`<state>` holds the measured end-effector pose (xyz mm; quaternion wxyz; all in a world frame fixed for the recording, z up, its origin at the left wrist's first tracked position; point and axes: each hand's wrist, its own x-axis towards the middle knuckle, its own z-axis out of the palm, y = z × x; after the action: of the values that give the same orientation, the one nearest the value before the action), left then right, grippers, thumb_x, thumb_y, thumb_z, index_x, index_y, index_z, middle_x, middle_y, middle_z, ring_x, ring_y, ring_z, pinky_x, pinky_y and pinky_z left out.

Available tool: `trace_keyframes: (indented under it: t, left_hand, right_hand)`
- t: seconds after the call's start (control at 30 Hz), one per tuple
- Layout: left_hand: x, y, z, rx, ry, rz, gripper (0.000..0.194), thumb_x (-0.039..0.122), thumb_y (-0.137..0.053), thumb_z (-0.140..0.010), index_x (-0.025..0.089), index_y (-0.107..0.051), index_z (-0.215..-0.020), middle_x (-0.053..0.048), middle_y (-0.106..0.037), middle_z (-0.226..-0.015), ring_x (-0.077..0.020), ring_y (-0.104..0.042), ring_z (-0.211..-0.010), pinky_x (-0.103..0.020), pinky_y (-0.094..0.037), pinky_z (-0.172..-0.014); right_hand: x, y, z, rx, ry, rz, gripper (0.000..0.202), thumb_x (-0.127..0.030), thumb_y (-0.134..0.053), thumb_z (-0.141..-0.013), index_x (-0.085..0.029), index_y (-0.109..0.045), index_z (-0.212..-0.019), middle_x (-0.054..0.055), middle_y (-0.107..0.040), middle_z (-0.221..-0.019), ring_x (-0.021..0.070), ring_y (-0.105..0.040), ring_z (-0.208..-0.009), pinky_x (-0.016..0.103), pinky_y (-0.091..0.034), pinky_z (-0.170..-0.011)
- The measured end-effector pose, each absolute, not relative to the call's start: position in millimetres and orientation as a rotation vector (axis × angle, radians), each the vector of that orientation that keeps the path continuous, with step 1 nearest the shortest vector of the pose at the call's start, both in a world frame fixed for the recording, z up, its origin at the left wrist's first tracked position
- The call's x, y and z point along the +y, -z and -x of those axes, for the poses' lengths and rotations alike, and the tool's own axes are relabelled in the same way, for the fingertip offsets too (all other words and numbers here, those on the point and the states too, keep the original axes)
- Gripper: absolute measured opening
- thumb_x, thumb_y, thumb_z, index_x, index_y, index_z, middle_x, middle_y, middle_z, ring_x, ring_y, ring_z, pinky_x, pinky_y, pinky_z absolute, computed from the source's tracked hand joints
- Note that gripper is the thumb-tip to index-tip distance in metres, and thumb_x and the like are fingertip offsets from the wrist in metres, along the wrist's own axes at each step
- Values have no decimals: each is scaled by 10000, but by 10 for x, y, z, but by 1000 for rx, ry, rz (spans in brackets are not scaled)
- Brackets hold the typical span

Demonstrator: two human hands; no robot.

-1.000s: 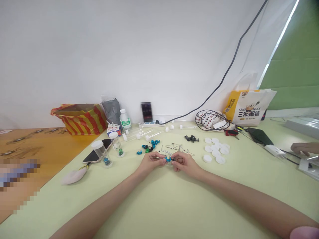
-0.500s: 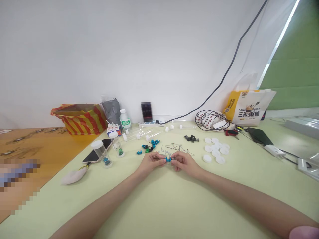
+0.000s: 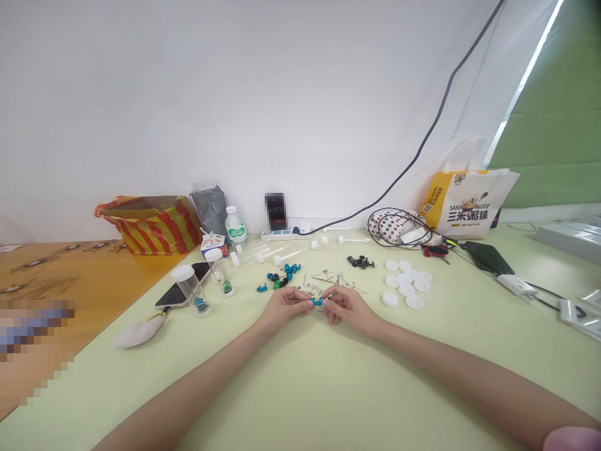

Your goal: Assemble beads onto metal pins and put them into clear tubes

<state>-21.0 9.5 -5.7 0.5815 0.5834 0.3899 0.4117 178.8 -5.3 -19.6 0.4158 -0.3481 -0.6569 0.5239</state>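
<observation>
"So, where was the small blue piece (image 3: 317, 302) held?"

"Between the two hands, just above the surface (image 3: 305, 388). One end was pinched by the fingertips of the left hand (image 3: 284, 306), the other by those of the right hand (image 3: 346, 306). Whether anything else was gripped inside the fingers could not be told."

"And how was its handling to be judged?"

"As light and stiff, by the look of it. Its shine was taken as a sign of a smooth skin, so some slipping could be expected if it was squeezed off-centre. It was best taken by its two ends, with light, level pressure, and its middle left uncovered. Whether it was fragile could not be judged."

"What was seen about it?"

"Thin metal pins (image 3: 331, 277) were strewn just beyond the fingers. Blue and green pieces (image 3: 282, 274) were clustered beyond the left hand, and black pieces (image 3: 360, 262) were heaped farther back. White caps (image 3: 407, 279) were spread to the right, and a capped clear tube (image 3: 193, 293) was stood well to the left."
</observation>
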Motion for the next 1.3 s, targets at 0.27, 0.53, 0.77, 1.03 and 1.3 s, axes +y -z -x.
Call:
trace_keyframes:
  t: [0.27, 0.53, 0.77, 1.03, 1.3]
  left_hand:
    - [105, 79, 216, 912, -970, -1363, 211, 271, -747, -595, 125, -617, -673, -64, -674, -841, -154, -638, -704, -265, -506, -646]
    - [108, 77, 214, 906, -971, -1360, 229, 289, -751, -586, 128, -615, -677, -67, -672, -841, -159, -639, -701, -261, -508, -637]
    - [107, 78, 214, 910, -979, -1360, 242, 302, -751, -581, 125, -616, -676, -74, -673, -846, -165, -640, -701, -263, -514, -630]
    - [96, 62, 215, 910, -972, -1360, 219, 286, -746, -591, 126, -620, -669, -73, -681, -833, -159, -638, -701, -261, -503, -642]
    - [94, 53, 211, 906, -970, -1378, 236, 299, -751, -577, 125, -614, -658, -75, -678, -830, -167, -636, -717, -271, -506, -649]
  right_hand:
    - [-61, 193, -1800, -1667, -1311, 871, 393, -458, -629, -695, -183, -513, -949, -48, -549, -593, 105, -570, -505, 247, -482, -527]
    - [-61, 187, -1800, -1644, -1313, 885, 354, -407, -636, -703, -200, -466, -934, -55, -562, -586, 113, -586, -510, 245, -487, -529]
    - [-77, 168, -1802, -1636, -1340, 890, 337, -448, -602, -725, -196, -448, -887, -10, -629, -648, 116, -588, -517, 262, -496, -536]
    - [-57, 197, -1800, -1632, -1352, 891, 349, -474, -583, -736, -182, -469, -888, 7, -635, -653, 124, -600, -529, 280, -509, -552]
    - [-47, 188, -1800, -1643, -1363, 902, 372, -503, -592, -715, -169, -506, -855, 14, -637, -656, 121, -597, -520, 270, -498, -544]
